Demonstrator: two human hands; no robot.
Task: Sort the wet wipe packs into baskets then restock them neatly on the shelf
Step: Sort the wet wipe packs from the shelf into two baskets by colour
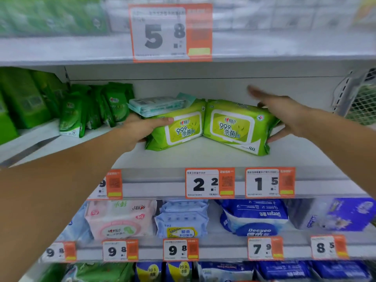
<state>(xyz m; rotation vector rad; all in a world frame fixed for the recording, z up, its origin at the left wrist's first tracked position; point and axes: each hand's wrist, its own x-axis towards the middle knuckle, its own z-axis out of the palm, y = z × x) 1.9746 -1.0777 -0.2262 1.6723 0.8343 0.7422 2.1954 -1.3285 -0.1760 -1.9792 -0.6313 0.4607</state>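
Two lime-green wet wipe packs lie side by side on the middle shelf (203, 157). My left hand (140, 129) grips the left pack (181, 127) at its left end, thumb on its front face. My right hand (284, 115) is at the right end of the right pack (234, 127), with the thumb under it and the fingers spread and blurred above it. A pale teal wipe pack (158, 106) lies flat behind the left green pack, partly on top of it.
Small dark-green sachets (91, 110) stand to the left on the same shelf. A wire basket (362, 100) hangs at the right edge. Price tags (209, 183) line the shelf front. Pink, blue and white wipe packs (120, 218) fill the shelves below.
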